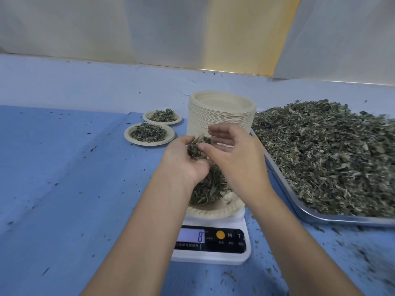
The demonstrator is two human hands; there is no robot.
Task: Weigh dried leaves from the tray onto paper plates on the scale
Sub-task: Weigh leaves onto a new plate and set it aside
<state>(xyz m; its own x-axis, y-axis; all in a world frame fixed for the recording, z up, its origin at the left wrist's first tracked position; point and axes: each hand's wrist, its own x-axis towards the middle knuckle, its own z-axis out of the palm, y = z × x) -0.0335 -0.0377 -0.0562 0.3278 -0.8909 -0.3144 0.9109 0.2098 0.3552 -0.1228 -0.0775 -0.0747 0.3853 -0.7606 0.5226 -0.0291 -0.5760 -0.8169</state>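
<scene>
A blue-covered counter [64,178] carries everything, with leaf crumbs scattered over it. On the right, a metal tray [342,220] is heaped with dried leaves [324,150]; the frame's right edge cuts it off, and that side is blurred. Beside the tray's left rim stands a tall stack of paper plates [222,107], its lower part hidden behind the hands. Nearer the camera sits a white digital scale [210,256]. Its display [191,236] reads "8", and next to it are an orange round button and the letters "M" and "T"; the small print beneath is too fine to read. A paper plate [213,210] rests on the scale with a pile of leaves [210,186] on it, much of it hidden by the wrists. Left of the stack lie two filled plates, the near one [149,143] and the far one [162,123], just beside each other. Above the scale, the left hand [183,159] is cupped palm up, its fingers curled round a clump of leaves [197,147]. The right hand [233,150] lays its thumb against that clump, its other fingers loosely bent and spread above it, gripping nothing visible.
</scene>
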